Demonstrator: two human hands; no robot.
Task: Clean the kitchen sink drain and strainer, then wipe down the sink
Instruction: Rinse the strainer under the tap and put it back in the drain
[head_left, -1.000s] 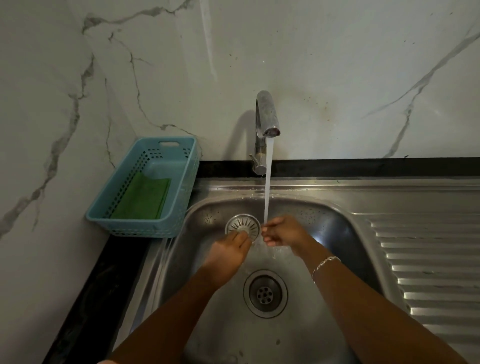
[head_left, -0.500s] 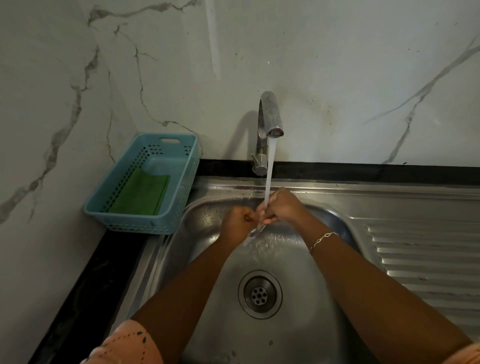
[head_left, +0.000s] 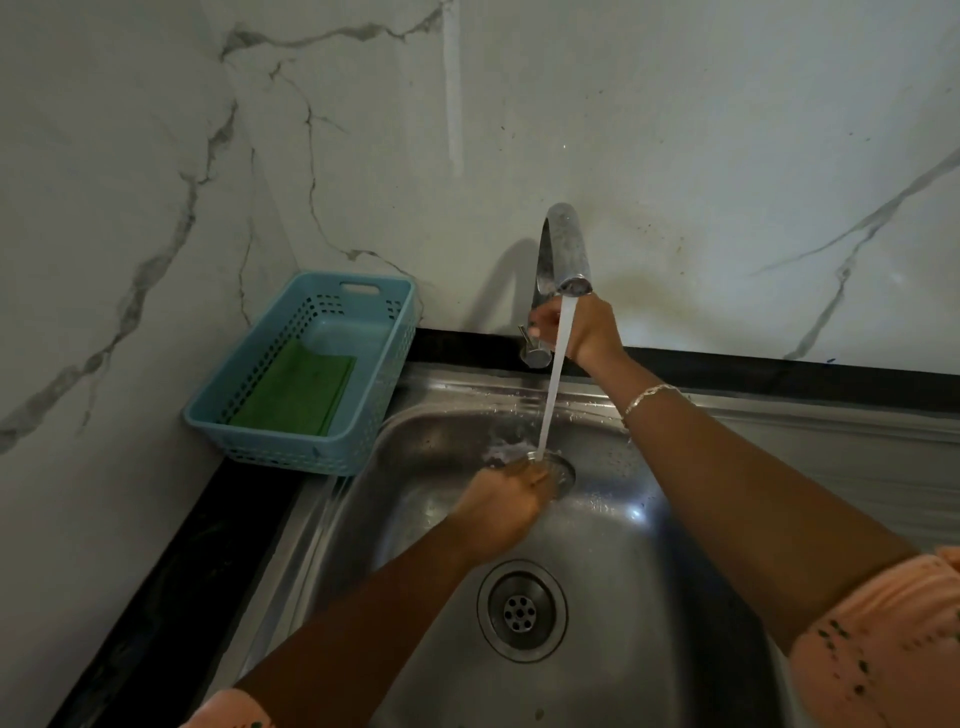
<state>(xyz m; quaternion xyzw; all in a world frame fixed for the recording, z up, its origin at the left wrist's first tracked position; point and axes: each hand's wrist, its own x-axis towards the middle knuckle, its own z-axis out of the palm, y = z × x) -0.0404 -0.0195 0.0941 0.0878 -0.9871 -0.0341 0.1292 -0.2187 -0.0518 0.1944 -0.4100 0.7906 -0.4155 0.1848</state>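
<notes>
Water runs from the steel faucet (head_left: 562, 244) into the stainless sink (head_left: 613, 691). My left hand (head_left: 501, 512) grips the round metal strainer (head_left: 561, 470) by its near edge and holds it under the stream, over the back of the basin. My right hand (head_left: 582, 327) reaches up behind the stream and closes on the faucet's lower stem near the tap handle (head_left: 532, 353). The open drain (head_left: 521, 610) sits uncovered at the basin's bottom, below my left hand.
A light-blue plastic basket (head_left: 244, 436) with a green scouring pad (head_left: 296, 397) stands on the black counter at the sink's left. A ribbed drainboard (head_left: 883, 467) extends right. Marble wall rises behind and to the left.
My right hand left the strainer and rose to the faucet's base. My left hand alone now holds the strainer, lower in the basin under the water.
</notes>
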